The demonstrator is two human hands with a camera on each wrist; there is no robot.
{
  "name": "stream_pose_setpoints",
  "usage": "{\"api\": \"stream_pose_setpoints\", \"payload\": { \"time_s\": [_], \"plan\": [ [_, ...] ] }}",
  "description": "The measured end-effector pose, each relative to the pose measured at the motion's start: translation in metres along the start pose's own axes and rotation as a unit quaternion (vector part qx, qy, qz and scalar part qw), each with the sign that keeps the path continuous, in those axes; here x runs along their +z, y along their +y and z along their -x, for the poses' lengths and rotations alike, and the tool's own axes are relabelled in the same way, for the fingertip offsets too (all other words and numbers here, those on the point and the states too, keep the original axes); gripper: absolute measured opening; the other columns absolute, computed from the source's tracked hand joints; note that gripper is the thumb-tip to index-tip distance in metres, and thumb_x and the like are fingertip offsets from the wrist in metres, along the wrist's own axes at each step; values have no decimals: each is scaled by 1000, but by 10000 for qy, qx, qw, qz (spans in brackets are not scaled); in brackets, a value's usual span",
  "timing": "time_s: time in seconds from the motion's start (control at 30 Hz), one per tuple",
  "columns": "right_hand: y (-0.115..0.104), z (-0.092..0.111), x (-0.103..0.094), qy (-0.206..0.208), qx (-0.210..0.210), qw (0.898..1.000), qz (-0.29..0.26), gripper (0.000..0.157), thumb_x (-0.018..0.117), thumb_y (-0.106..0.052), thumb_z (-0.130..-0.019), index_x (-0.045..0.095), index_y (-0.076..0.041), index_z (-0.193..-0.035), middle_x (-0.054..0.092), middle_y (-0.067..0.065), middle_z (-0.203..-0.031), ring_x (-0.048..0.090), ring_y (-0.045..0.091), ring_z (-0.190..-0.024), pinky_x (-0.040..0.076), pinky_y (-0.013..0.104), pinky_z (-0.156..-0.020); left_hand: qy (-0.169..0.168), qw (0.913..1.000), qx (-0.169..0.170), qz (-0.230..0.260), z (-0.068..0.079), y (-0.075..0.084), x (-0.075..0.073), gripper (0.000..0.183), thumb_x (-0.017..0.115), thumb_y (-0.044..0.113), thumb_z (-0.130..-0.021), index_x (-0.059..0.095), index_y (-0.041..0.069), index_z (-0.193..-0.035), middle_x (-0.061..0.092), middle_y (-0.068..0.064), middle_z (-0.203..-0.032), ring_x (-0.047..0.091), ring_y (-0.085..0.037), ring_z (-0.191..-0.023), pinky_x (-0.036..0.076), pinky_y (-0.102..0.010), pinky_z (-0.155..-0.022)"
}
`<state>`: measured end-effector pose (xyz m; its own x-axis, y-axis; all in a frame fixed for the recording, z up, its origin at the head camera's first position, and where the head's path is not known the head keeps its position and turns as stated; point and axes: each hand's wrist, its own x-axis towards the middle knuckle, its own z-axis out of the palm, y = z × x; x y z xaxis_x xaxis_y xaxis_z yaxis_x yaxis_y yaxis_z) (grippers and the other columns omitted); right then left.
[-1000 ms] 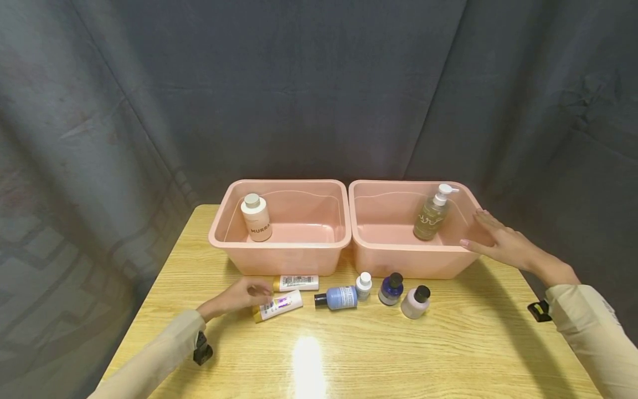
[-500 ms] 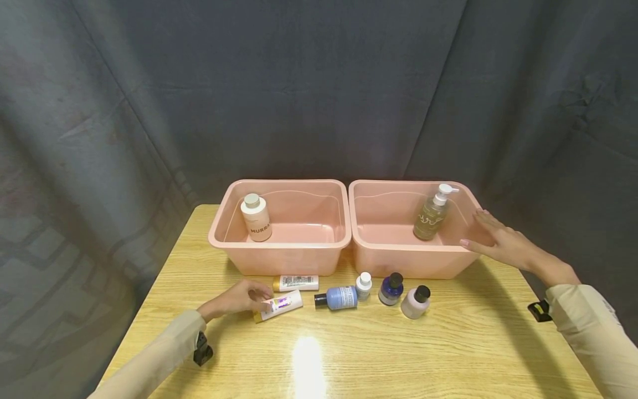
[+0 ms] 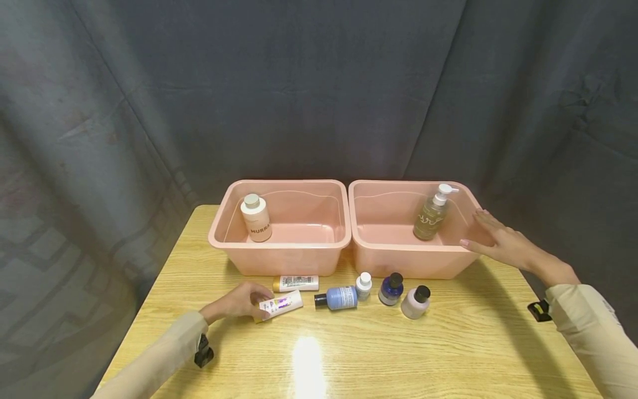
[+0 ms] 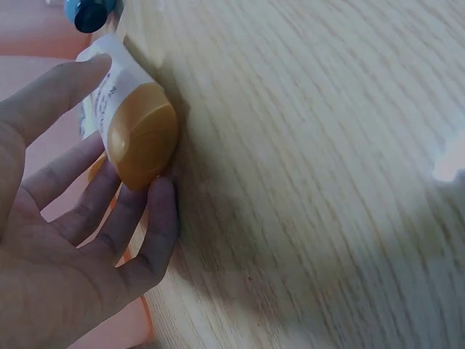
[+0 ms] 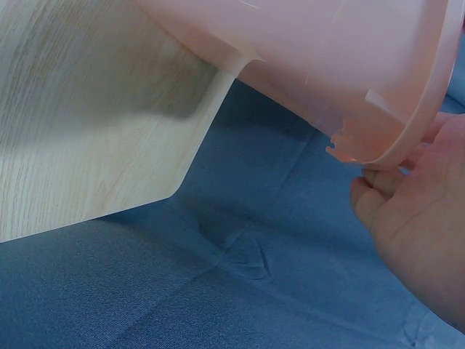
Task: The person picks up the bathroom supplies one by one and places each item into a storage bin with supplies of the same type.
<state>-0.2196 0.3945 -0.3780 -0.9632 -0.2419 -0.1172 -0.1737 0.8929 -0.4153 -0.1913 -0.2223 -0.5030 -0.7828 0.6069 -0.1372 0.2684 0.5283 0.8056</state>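
The person's left grip (image 3: 244, 300) curved about the gold-capped squeeze tube (image 3: 283, 304) lying on the bench (image 3: 374, 354); whether it pinched could not be told. The right grip (image 3: 508, 244) rested spread on the right pink bin (image 3: 404, 247).

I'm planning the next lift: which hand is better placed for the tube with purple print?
Probably the left hand: it is at the tube, by its gold cap, while the right hand is off at the right bin's rim.

2 bins (image 3: 281, 260), 2 tubes (image 3: 283, 303), 6 btls (image 3: 342, 297)
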Motion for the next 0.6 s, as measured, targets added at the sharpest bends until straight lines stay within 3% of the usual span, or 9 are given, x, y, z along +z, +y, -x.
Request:
{"api": "stream_pose_setpoints", "payload": {
  "time_s": [0.33,0.6],
  "plan": [
    [2,0,-1,113,-159,9997,148,95,57,-50,-96,3,-3,-158,-3,28,-161,6,58,-141,14,82,-98,53,9991,29,-423,-3,-2,4,42,88,9,-72,71,-3,-109,70,-8,-105,64,-21,-95,53,-39,-89],
    [2,0,0,84,-133,9999,70,95,58,-51,-96,2,-5,-158,-4,26,-161,4,58,-141,13,82,-98,61,9989,41,-471,-2,0,6,42,87,7,-71,70,-4,-108,70,-13,-106,65,-26,-97,53,-46,-90]
  ]
}}
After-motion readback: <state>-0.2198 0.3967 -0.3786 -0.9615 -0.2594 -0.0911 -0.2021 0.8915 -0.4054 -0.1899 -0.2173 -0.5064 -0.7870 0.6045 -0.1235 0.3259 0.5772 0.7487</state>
